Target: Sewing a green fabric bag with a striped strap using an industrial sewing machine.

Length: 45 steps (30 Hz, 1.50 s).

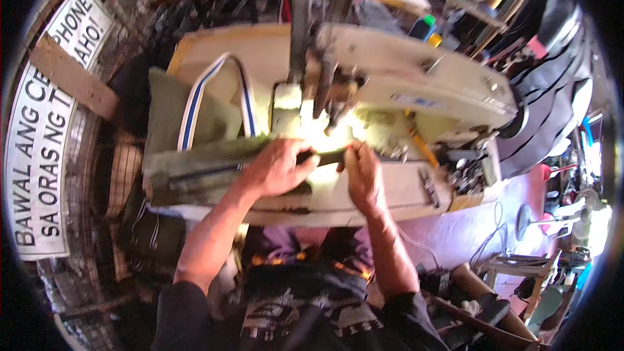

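A sewing machine [416, 75] with a pale body stands before me, its lamp glaring over the needle area. Olive green fabric [195, 162] with a dark zipper-like strip lies across the machine bed toward the left. A white strap with a blue stripe [192, 107] loops up from it. My left hand [279, 168] is closed on the fabric's edge just in front of the needle area. A little to its right, my right hand [364, 175] pinches the end of the same dark strip of fabric. Glare hides the needle and the stitching spot.
Scissors-like snips [429, 187] and a yellow-handled tool [421, 140] lie right of my hands, beside a heap of small metal parts [469, 170]. Thread spools [426, 26] stand behind the machine. Dark cloth [552, 91] hangs at right; a white sign [39, 156] is at left.
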Tool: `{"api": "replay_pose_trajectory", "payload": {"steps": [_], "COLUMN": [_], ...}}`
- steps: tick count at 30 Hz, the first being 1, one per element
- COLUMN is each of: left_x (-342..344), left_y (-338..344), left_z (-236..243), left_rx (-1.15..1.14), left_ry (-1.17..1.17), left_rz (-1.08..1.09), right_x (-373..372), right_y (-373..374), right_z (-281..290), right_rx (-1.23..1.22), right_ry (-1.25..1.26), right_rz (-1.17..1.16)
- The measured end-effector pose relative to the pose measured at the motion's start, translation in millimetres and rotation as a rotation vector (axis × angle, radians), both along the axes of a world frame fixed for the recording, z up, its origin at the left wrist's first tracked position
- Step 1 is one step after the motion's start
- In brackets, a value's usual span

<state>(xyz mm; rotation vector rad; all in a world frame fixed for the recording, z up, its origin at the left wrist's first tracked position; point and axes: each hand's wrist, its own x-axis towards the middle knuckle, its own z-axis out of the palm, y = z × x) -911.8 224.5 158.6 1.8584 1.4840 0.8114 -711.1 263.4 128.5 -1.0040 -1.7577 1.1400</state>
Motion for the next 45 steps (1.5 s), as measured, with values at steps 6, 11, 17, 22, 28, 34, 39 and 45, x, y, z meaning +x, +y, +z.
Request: {"api": "replay_pose_trajectory", "payload": {"steps": [6,11,17,22,28,34,39,45], "left_x": [20,22,22,18,16,21,19,14], "left_y": [4,1,2,6,12,5,7,25], "left_z": [8,7,7,15,14,3,-5,1], "left_rx": [0.026,0.024,0.106,-0.103,-0.230,0.027,-0.017,-0.362], "left_ry": [-0.014,-0.084,-0.090,-0.151,-0.151,-0.125,-0.034,-0.184], "left_rz": [0.008,-0.020,-0.022,-0.090,-0.142,-0.058,-0.029,-0.171], "right_x": [-3,-1,-9,-11,-10,-12,-11,-5], "right_y": [-16,-22,-26,-27,-31,-31,-26,-23], "right_z": [5,4,8,9,6,8,2,-7], "right_rx": [-0.102,-0.059,0.028,0.269,0.273,0.153,0.095,-0.084], "right_ry": [0.092,0.044,0.033,-0.001,-0.006,0.068,0.029,0.179], "right_rz": [-0.082,-0.114,-0.210,-0.286,-0.284,-0.302,-0.315,-0.281]}}
